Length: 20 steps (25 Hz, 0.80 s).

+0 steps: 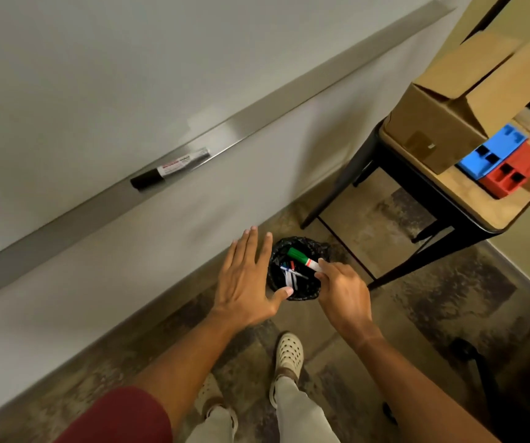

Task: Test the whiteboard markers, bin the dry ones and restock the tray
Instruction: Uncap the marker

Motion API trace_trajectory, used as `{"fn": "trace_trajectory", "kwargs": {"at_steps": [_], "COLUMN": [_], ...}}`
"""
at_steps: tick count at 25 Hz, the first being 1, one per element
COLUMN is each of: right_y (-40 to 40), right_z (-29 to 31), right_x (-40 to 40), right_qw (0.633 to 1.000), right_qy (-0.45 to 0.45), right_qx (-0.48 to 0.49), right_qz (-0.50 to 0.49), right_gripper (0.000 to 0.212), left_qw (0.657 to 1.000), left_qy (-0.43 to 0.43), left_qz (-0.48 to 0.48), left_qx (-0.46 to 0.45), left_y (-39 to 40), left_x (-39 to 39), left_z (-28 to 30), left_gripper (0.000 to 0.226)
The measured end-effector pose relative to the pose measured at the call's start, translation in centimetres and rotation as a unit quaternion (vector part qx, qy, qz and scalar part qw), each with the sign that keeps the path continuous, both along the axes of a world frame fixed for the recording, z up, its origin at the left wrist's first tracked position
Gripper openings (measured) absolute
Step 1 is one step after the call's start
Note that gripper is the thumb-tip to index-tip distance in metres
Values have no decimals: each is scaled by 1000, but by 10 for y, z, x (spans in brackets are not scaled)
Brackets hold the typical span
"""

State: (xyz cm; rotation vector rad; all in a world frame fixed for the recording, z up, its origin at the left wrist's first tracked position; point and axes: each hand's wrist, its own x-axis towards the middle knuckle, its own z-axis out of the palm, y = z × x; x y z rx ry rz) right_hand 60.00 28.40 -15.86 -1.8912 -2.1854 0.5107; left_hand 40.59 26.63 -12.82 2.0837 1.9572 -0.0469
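My right hand [345,292] pinches the white end of a green-capped marker [302,258], which is held over a small bin lined with a black bag [305,294] on the floor. Several markers lie inside the bin. My left hand [246,282] is spread flat with fingers apart, just left of the bin, and holds nothing. A black marker [169,169] lies on the metal tray [65,222] that runs along the bottom of the whiteboard [65,75].
A small table [449,199] with black legs stands at the right, with a cardboard box [468,97] and blue [493,153] and red [516,172] plastic holders on it. My feet in pale clogs [289,353] stand on the mottled floor just behind the bin.
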Motion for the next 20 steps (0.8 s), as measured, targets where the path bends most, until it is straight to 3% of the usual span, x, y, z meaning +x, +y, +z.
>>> {"fn": "trace_trajectory", "kwargs": {"at_steps": [4,10,20], "right_y": [16,49,57], "right_z": [-25,-53,-15], "right_x": [12,8,-26], "right_qw": [998,998,999], "right_qy": [1,-39,-37], "right_qx": [-55,-38,2], "right_qz": [-19,-32,-4], "right_gripper": [27,47,59], "left_qw": [999,999,1000], "left_qy": [3,1,-10], "left_qz": [15,24,28], "left_qx": [-30,-31,1], "left_y": [14,30,38], "left_x": [16,9,-18], "left_z": [-21,-31,-10], "left_gripper": [106,104,99]}}
